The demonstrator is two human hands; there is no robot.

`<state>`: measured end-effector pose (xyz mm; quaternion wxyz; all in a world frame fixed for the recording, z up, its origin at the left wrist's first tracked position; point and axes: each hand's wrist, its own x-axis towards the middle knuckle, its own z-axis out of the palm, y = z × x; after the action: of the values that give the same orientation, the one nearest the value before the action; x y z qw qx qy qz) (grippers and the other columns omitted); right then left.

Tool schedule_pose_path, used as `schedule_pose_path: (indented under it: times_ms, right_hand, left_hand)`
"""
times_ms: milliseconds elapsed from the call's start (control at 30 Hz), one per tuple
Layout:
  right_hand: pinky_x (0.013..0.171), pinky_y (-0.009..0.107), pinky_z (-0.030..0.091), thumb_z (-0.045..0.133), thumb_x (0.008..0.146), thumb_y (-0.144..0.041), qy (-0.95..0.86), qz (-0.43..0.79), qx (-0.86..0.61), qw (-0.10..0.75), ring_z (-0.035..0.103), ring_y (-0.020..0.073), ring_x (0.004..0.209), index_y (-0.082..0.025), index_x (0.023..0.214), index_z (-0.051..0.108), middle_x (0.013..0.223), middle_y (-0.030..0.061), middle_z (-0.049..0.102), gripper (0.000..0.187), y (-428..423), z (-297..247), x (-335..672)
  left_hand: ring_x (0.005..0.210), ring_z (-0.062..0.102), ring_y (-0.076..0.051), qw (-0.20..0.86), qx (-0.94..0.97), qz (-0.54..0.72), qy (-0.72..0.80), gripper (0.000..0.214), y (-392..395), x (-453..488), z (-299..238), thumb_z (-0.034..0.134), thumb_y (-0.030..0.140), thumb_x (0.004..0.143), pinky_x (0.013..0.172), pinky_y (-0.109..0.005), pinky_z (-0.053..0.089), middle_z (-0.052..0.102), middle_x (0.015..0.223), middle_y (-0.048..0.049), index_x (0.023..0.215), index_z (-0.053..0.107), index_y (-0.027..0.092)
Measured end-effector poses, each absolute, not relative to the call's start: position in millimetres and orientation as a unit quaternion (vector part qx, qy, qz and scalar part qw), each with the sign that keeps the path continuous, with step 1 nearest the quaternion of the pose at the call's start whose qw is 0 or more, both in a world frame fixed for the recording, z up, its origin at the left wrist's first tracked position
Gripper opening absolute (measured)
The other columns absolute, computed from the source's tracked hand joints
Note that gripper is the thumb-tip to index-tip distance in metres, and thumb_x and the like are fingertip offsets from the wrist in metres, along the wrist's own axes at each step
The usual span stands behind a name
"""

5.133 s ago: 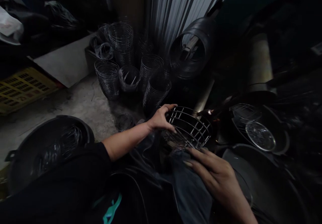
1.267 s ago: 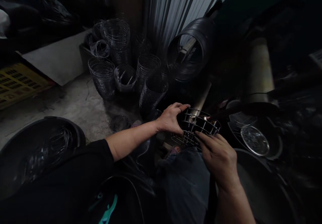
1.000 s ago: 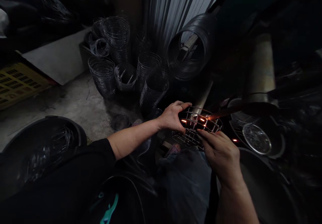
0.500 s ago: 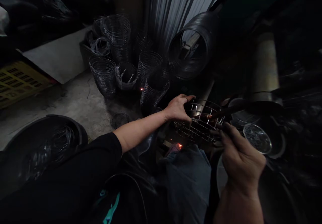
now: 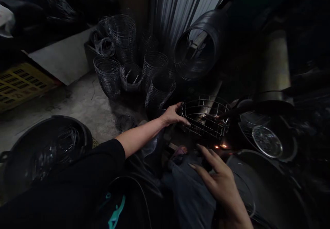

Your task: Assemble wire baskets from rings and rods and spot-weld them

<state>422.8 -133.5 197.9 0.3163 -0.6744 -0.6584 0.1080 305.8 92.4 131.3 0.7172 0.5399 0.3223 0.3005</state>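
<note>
Gripping the wire basket (image 5: 206,117), likely light and stiff, by its 9 o'clock rim with the left hand (image 5: 172,116), with the right hand (image 5: 219,184) spread open at 6 o'clock.

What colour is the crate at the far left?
Yellow; the crate shows best in the head view.

No legible text anywhere in view.
Only marking: a teal squiggle (image 5: 116,212) on the black shirt (image 5: 77,187), 7 o'clock, too dim to read.

Silvery wire basket (image 5: 205,117), yellow lattice crate (image 5: 20,88) (teal mark (image 5: 116,212) on black top (image 5: 77,184))
</note>
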Motion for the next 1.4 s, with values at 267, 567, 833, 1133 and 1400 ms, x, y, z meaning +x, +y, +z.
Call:
schedule_pose_path:
  times_ms: [267, 567, 833, 1133, 1400]
  right_hand:
    - [0.066, 0.021, 0.056, 0.057, 0.091, -0.032, -0.715, 0.117, -0.606, 0.328, 0.071, 0.0163, 0.075, -0.018, 0.099, 0.073, 0.087, 0.0060, 0.073, 0.023, -114, 244, 389]
    - [0.062, 0.031, 0.055, 0.058, 0.083, -0.020, -0.726, -0.027, -0.683, 0.069, 0.070, 0.0245, 0.076, -0.014, 0.108, 0.071, 0.088, 0.0091, 0.073, 0.029, -103, 237, 396]
    - [0.064, 0.029, 0.054, 0.046, 0.091, -0.022, -0.738, -0.084, -0.631, 0.223, 0.068, 0.0198, 0.069, -0.013, 0.098, 0.073, 0.081, 0.0092, 0.072, 0.029, -104, 222, 416]
    - [0.062, 0.027, 0.051, 0.052, 0.092, -0.024, -0.727, -0.112, -0.626, 0.259, 0.065, 0.0172, 0.066, -0.014, 0.095, 0.074, 0.077, 0.0063, 0.071, 0.024, -83, 226, 436]
    - [0.063, 0.026, 0.050, 0.054, 0.091, -0.030, -0.702, -0.077, -0.654, 0.272, 0.067, 0.0172, 0.071, -0.019, 0.095, 0.075, 0.082, 0.0044, 0.072, 0.024, -77, 223, 448]
  left_hand:
    - [0.119, 0.051, -0.030, 0.467, 0.780, 0.314, 0.274, 0.111, 56, 254, 171, 0.089, 0.034, 0.029, 0.106, -0.044, 0.041, 0.052, 0.127, -0.0110, 0.132, 0.051, 0.017]
    - [0.119, 0.050, -0.034, 0.367, 0.845, 0.263, 0.287, 0.104, 27, 258, 191, 0.081, 0.042, 0.040, 0.101, -0.052, 0.043, 0.050, 0.131, -0.0167, 0.135, 0.048, 0.014]
    - [0.119, 0.050, -0.032, 0.381, 0.834, 0.281, 0.283, 0.102, 34, 278, 195, 0.080, 0.045, 0.043, 0.104, -0.048, 0.042, 0.053, 0.127, -0.0154, 0.135, 0.048, 0.014]
    - [0.121, 0.048, -0.033, 0.402, 0.821, 0.265, 0.306, 0.101, 53, 298, 206, 0.081, 0.037, 0.042, 0.104, -0.051, 0.042, 0.050, 0.129, -0.0131, 0.135, 0.048, 0.016]
    - [0.118, 0.049, -0.032, 0.409, 0.815, 0.256, 0.321, 0.100, 60, 310, 205, 0.083, 0.037, 0.039, 0.100, -0.048, 0.045, 0.052, 0.127, -0.0104, 0.132, 0.050, 0.020]
